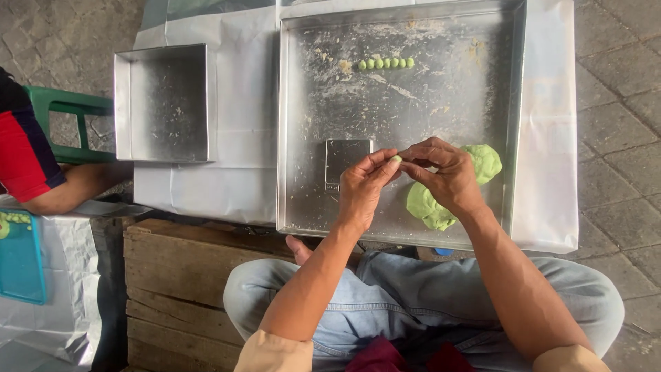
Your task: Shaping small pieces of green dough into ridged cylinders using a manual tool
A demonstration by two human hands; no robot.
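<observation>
While both hands meet over the big steel tray (303, 103), the left hand (361, 189) and right hand (444, 176) pinch one small green dough bit (396, 159) between fingertips, closed on it. The dough lump (482, 165) sits in the tray's near-right corner, partly under the right hand. A row of finished balls (385, 63) lies toward the tray's far edge; a small flat metal scraper (346, 157) rests just left of the hands. Dough looks soft, light, slightly tacky: likely deforms under any squeeze, so grip lightly with fingertips at its sides. Smaller empty pan (165, 103) left of tray; another person's arm (69, 189) further left.
</observation>
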